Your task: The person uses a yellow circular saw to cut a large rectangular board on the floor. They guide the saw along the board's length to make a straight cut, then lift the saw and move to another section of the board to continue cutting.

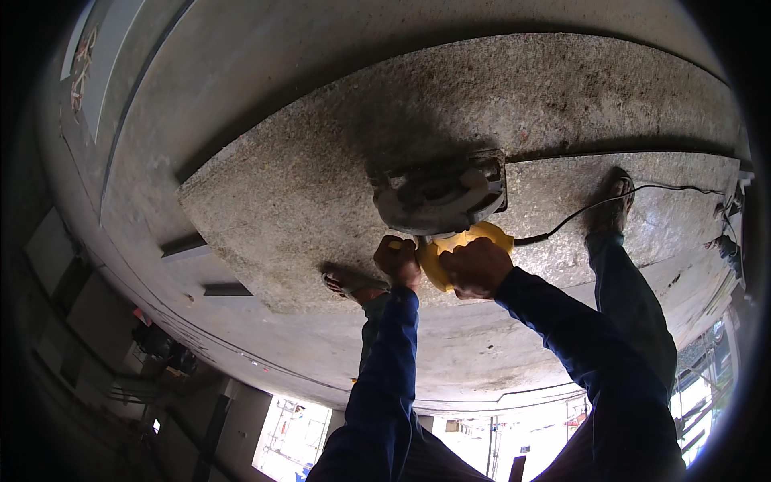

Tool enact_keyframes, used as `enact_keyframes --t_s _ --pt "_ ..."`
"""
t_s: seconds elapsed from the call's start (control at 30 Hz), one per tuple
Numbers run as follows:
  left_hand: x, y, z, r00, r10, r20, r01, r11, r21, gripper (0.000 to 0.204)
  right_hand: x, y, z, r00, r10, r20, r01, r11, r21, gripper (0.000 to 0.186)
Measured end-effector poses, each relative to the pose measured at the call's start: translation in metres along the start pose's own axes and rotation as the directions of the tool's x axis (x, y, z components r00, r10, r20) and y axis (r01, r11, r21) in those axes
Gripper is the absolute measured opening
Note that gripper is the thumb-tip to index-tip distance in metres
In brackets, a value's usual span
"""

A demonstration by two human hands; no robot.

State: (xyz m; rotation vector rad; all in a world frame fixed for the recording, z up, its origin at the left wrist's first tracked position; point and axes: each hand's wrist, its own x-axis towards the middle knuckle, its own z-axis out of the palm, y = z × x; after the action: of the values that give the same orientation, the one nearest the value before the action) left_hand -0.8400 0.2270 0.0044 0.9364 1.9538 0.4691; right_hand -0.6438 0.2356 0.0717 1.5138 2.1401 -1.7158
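A circular saw with a dark guard and base [434, 193] rests on a large speckled grey board [265, 193], where a straight cut runs to the right from it. My right hand [475, 267] is wrapped round the saw's yellow rear handle and housing. My left hand [397, 259] grips a smaller front handle beside it, its tip showing yellow above the fingers. A black power cord [585, 206] leaves the yellow body and crosses the board to the right. Both my sandalled feet are on the board, the left [345, 283] below left of the saw, the right [616, 201] beside the cord.
Grey strips [229, 289] lie under the board's left side on a concrete floor [161, 153]. Pale panels [112, 48] lie at the upper left, and dark clutter [729, 245] at the right. Dark objects [165, 345] and bright openings with scaffolding [289, 434] show toward the lower edge.
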Motion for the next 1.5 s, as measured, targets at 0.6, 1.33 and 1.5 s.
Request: enact_keyframes --t_s 0.6,1.33,1.5 --pt "0.012 0.01 -0.024 0.999 -0.039 0.003 0.039 0.997 0.073 0.008 0.02 -0.019 0.007 1.0 -0.002 -0.007 0.002 1.0 0.003 0.02" --pt "0.032 -0.001 -0.062 0.999 -0.026 0.02 0.026 0.999 0.02 0.007 0.052 -0.048 0.016 0.999 0.012 0.052 -0.013 1.0 0.021 0.011" --pt "0.037 0.0 -0.073 0.999 -0.041 0.023 0.042 0.999 -0.009 0.006 0.061 -0.056 0.022 1.0 -0.001 0.015 0.001 1.0 0.024 0.01"
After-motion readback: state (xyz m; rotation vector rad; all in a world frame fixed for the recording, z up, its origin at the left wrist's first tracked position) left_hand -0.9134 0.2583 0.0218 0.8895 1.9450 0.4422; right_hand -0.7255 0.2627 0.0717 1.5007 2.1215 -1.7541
